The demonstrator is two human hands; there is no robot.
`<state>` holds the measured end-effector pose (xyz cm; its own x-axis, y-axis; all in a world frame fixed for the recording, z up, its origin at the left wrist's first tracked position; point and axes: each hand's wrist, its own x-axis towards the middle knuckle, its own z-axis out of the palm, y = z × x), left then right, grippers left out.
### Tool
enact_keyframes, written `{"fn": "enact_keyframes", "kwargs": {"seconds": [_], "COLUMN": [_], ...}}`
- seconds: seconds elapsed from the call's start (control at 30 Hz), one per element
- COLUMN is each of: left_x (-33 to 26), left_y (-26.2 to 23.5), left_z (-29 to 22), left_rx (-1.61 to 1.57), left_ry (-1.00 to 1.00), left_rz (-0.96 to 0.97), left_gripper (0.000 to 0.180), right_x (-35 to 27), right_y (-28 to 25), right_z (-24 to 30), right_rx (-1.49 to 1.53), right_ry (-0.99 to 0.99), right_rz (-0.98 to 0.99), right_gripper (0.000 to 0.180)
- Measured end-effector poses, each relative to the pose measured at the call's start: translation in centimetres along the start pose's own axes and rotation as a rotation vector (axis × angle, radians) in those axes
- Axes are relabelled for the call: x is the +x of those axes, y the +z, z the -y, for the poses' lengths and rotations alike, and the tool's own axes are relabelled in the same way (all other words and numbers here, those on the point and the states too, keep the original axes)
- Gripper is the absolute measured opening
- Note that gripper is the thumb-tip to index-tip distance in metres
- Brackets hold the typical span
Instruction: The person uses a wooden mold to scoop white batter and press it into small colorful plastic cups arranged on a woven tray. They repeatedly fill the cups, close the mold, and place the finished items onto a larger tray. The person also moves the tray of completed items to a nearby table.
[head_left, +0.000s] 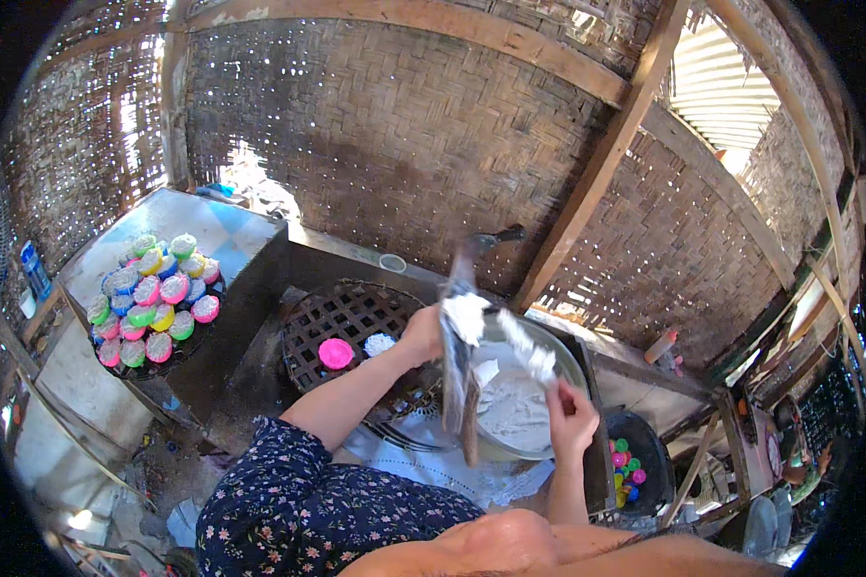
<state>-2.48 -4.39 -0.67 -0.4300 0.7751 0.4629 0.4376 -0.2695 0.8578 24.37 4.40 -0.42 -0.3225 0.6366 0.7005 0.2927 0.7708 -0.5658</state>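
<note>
A wide basin (pixel 575 358) of white, flour-like powder stands in front of me. My right hand (pixel 572 417) is closed at its right side, pinching a narrow utensil (pixel 527 344) thickly coated in white and blurred by motion. My left hand (pixel 421 337) is closed at the basin's left edge, beside a heap of white powder (pixel 466 317) and a grey upright piece (pixel 455 385); what its fingers grip is hidden. On a dark lattice rack (pixel 342 306) left of that hand sit a bright pink fluted cup (pixel 336 354) and a cup filled with white (pixel 379 344).
Many colourful white-topped cups (pixel 156 293) are piled on a round tray upon the tiled block (pixel 245 231) at left. A dark bucket (pixel 650 452) with colourful cups stands at right. A white lace cloth (pixel 433 473) lies before me. Woven walls (pixel 375 144) and a slanted wooden post (pixel 601 159) close the back.
</note>
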Motion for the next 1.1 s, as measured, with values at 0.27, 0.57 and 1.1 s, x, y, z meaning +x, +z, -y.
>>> {"fn": "enact_keyframes", "kwargs": {"seconds": [0.27,0.57,1.1], "left_x": [0.6,1.3,-0.7], "left_y": [1.6,0.4,-9.6], "left_z": [3.8,4.5,-3.1], "left_rx": [0.069,-0.6,-1.116], "left_ry": [-0.242,-0.249,0.253], "left_rz": [0.047,0.268,0.222], "left_gripper": [0.035,0.039,0.026], "right_x": [0.7,2.9,-2.2], "right_y": [2.7,2.4,5.3], "right_z": [4.0,1.3,2.3], "right_rx": [-0.13,-0.018,0.65], "right_ry": [-0.475,-0.014,0.184], "right_rz": [-0.004,0.057,0.627], "right_gripper": [0.019,0.02,0.068]}}
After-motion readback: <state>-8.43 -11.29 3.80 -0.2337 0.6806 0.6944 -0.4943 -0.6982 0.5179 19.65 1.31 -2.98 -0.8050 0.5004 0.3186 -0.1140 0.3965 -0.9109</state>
